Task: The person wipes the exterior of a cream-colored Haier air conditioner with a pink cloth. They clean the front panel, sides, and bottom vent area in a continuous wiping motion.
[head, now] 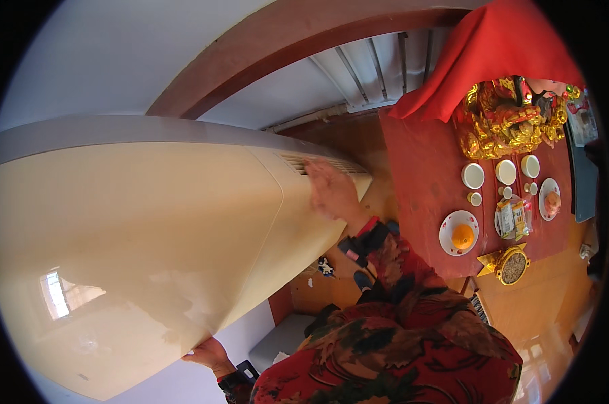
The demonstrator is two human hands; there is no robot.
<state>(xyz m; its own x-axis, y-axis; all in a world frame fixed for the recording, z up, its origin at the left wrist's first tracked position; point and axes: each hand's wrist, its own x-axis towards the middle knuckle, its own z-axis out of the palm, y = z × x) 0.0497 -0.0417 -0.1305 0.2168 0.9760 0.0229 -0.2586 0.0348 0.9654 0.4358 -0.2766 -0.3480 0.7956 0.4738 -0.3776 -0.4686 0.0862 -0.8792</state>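
A tall cream floor-standing air conditioner [148, 222] with a glossy front fills the left side of the view. My right hand [332, 192], slightly blurred, lies against its panel at the slatted vent grille [297, 164]. The palm looks flat, and no object shows in that hand. Lower down, my left hand [211, 353] touches the near side edge of the unit. Its fingertips are partly hidden, with a small white spot beside them that I cannot make out. Dark bands [248, 372] circle both wrists.
To the right stands a red table [420, 166] with a gilded figure [506, 126] under red cloth [491, 55], white cups [473, 175], an orange [463, 236] on a plate and a gold censer [514, 267]. A radiator [360, 70] is behind. A grey seat [279, 338] stands near my left arm.
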